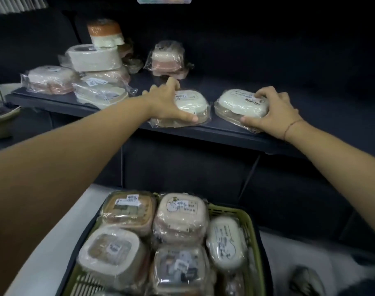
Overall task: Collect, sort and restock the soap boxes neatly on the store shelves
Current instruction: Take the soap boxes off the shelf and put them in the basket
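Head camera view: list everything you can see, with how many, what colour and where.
Left white soap box: one, white, wrapped, shelf front edge.
Right white soap box: one, white, wrapped, just right of it.
Stacked soap boxes: several, white, pink and orange, shelf's left end; exact count unclear.
Pink soap box: one wrapped pack, pink and white, shelf back, middle.
Basket soap boxes: at least five, beige and white, in the basket.
Basket: one, green, below the shelf.
Shelf: one, dark blue.
Shoe: one, grey, bottom right.
Left hand: grips the left white soap box.
Right hand: grips the right white soap box.
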A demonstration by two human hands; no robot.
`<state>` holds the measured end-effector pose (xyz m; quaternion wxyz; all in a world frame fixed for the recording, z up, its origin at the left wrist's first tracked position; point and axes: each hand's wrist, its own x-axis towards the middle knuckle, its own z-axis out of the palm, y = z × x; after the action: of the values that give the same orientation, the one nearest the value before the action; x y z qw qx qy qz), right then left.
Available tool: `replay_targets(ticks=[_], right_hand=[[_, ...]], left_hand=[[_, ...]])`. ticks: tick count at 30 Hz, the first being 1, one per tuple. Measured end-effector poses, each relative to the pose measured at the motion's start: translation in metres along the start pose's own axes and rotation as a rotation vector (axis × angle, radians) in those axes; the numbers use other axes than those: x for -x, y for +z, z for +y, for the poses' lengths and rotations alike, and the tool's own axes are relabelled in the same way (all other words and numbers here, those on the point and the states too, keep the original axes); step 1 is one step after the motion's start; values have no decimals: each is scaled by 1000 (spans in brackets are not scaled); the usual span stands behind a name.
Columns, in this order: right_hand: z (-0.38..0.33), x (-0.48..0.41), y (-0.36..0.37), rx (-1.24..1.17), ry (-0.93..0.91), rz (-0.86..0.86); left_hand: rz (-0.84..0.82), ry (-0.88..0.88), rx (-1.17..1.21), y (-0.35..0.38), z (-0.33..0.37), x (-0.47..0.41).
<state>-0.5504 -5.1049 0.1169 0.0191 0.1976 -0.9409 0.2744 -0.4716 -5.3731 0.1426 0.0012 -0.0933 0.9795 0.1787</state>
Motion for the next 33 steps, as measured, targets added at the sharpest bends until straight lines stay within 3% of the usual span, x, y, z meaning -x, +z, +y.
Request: replay_targets(ticks=[7, 10, 13, 16, 18, 23, 28, 33], right_hand=[[-7, 124, -6, -239, -20, 116], [-3, 194, 5, -343, -12, 77], [9, 246, 26, -375, 32, -250], [22, 273, 52, -388, 129, -729], [28, 284, 72, -348, 144, -861], [23, 306, 124, -447, 144, -858], [13, 330, 165, -409, 82, -817], [6, 344, 181, -191, -48, -723]], left_hand=[[224, 180, 63, 32, 8, 112], [169, 227, 103, 50, -7, 185], [-79, 252, 101, 71, -38, 240], [-481, 95, 248, 90, -65, 272], [-649, 51, 263, 106, -78, 281], [-733, 144, -7, 130, -92, 283], [-815, 197, -124, 133, -110, 287], [-659, 357, -551, 142, -122, 298]])
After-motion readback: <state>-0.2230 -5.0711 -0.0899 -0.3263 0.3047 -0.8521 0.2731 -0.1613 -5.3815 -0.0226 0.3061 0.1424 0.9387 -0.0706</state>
